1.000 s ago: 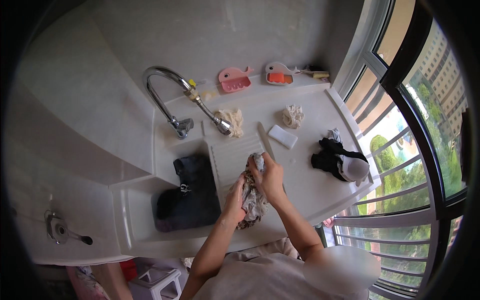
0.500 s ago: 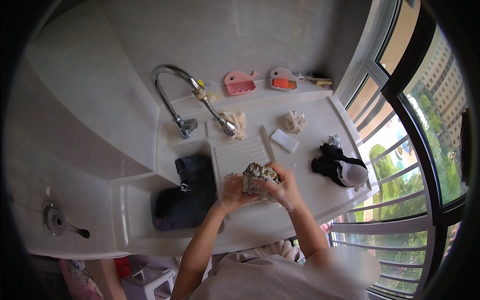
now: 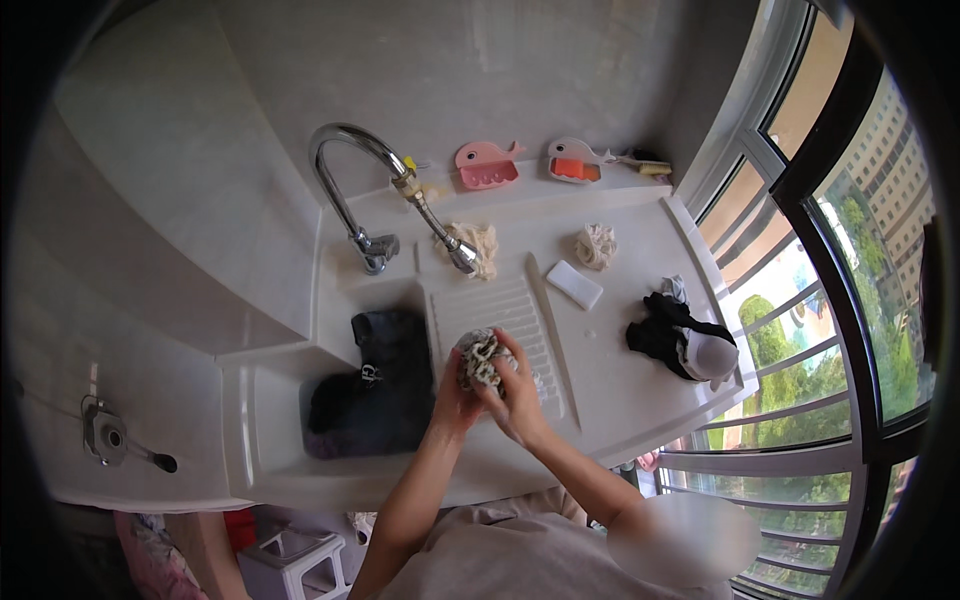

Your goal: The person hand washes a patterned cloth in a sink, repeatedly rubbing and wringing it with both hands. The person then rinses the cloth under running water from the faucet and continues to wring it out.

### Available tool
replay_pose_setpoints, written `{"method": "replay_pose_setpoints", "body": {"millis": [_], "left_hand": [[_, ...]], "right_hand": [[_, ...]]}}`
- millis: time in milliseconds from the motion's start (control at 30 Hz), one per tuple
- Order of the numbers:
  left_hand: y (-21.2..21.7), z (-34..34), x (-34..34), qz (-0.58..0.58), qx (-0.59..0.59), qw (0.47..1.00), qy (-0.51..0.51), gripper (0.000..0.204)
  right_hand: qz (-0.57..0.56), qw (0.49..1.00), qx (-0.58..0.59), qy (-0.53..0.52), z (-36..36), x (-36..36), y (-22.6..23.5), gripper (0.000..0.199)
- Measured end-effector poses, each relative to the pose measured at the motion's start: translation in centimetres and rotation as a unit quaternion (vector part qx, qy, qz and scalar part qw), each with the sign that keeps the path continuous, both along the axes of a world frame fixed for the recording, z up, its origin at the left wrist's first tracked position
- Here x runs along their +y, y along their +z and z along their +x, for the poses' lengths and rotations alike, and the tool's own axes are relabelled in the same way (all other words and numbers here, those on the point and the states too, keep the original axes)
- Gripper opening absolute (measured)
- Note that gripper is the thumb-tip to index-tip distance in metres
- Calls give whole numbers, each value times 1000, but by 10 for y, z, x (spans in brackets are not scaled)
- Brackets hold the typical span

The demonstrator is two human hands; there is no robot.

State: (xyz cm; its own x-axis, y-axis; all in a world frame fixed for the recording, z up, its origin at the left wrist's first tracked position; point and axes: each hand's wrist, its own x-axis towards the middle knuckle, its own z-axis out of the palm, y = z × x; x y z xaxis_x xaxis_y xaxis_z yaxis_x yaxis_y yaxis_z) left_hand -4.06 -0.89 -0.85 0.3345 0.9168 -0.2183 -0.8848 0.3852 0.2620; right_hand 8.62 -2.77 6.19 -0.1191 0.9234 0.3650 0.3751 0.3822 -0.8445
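Observation:
Between my two hands is a bunched-up patterned cloth (image 3: 482,358), white with dark and brownish marks. My left hand (image 3: 455,395) cups it from the left, and my right hand (image 3: 518,400) wraps its fingers over the right side. Both hands are closed on the cloth, above the ribbed washboard (image 3: 490,306) of the white sink counter. To the left, dark clothing (image 3: 385,400) lies in water in the basin. A white bar of soap (image 3: 574,285) rests on the counter right of the washboard.
A chrome faucet (image 3: 375,140) arches over a cream cloth (image 3: 480,250). Another crumpled cream cloth (image 3: 596,246) sits behind the soap. Black and white garments (image 3: 665,330) lie at the right edge. Pink (image 3: 488,170) and grey (image 3: 578,165) whale-shaped soap dishes stand at the back. Windows are on the right.
Both hands have drawn together, the right one moving left. The patterned cloth has shifted left and is now squeezed into a tighter ball.

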Motion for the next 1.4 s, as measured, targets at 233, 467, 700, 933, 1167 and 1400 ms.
{"method": "replay_pose_setpoints", "body": {"millis": [233,467,700,933,1167,1400], "left_hand": [[33,22,-5,-167,109,979,32,35],[57,13,2,-94,56,994,24,56],[46,40,-15,-126,113,986,-5,42],[14,24,-11,33,-48,997,-44,35],[42,0,-24,-122,88,988,-19,32],[5,-40,-8,42,82,993,73,26]], "right_hand": [[-10,982,-121,-142,-10,22,-11,43],[9,990,6,-138,-9,0,1,69],[29,980,-103,-166,-5,25,-4,45],[106,985,-127,-41,-28,-23,5,54],[97,972,-72,-202,36,63,-21,40],[-219,899,374,-63,41,63,-32,28]]}}
